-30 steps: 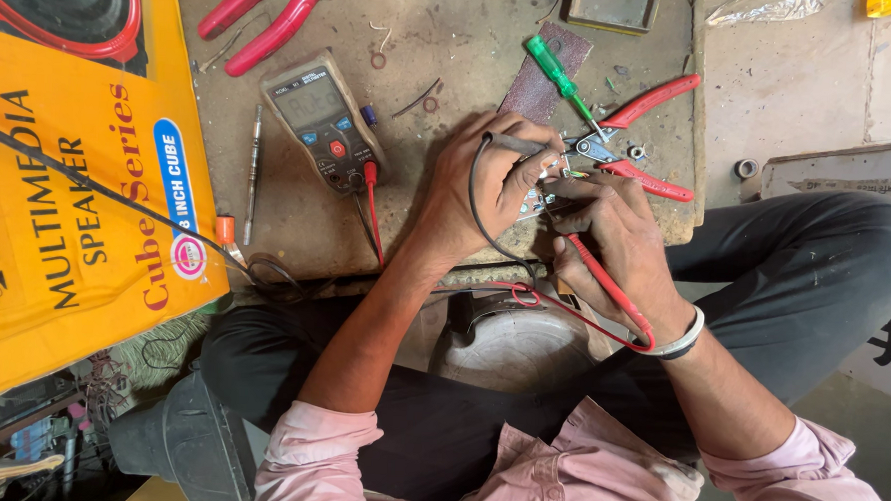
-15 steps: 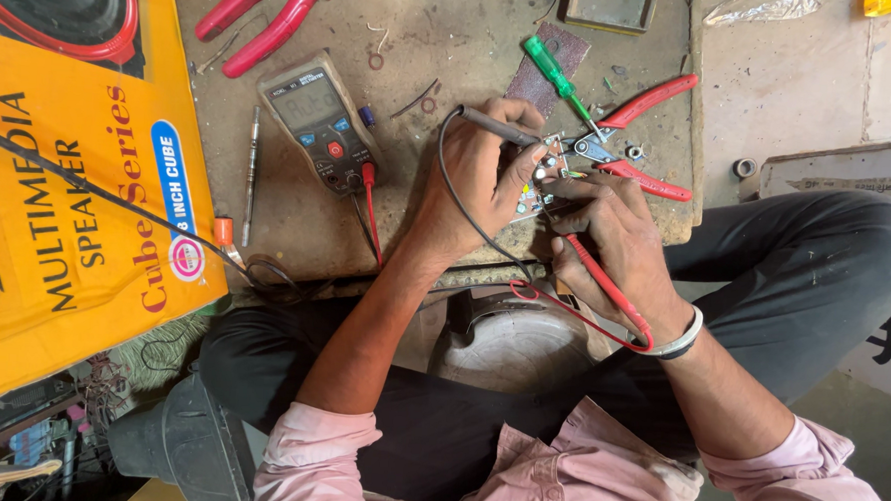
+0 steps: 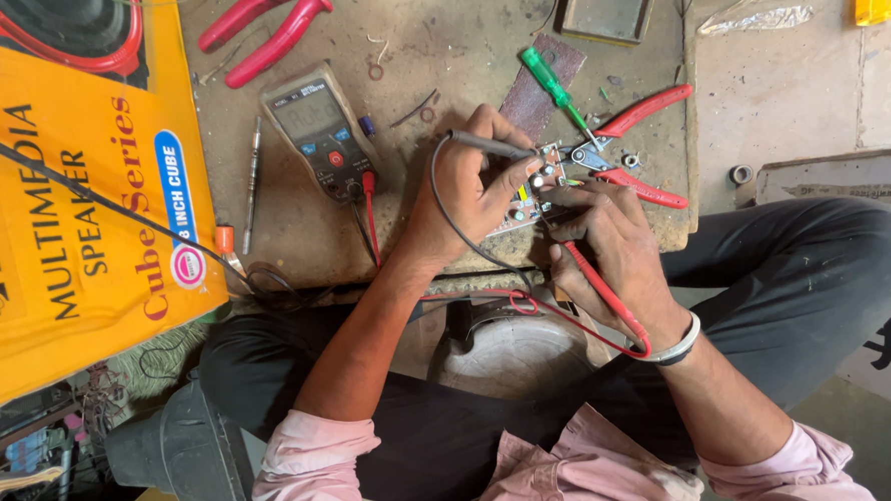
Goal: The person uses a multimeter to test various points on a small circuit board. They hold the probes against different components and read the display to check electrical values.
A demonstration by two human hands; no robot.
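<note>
Circuit board (image 3: 528, 199) sits mid-frame on a dusty, scuffed worktop (image 3: 445, 30), floor to the right. Left hand (image 3: 473, 187) pinches one black probe (image 3: 485, 144) on it; right hand (image 3: 611, 243) grips one red probe (image 3: 604, 293). One multimeter (image 3: 321, 130), two red pliers (image 3: 265, 17) (image 3: 635, 149), one green screwdriver (image 3: 553, 85), one orange box (image 3: 57, 193) at left.

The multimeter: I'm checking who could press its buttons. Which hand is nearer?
Left. The left hand sits just right of the multimeter; the right hand lies farther right, beyond the left.
</note>
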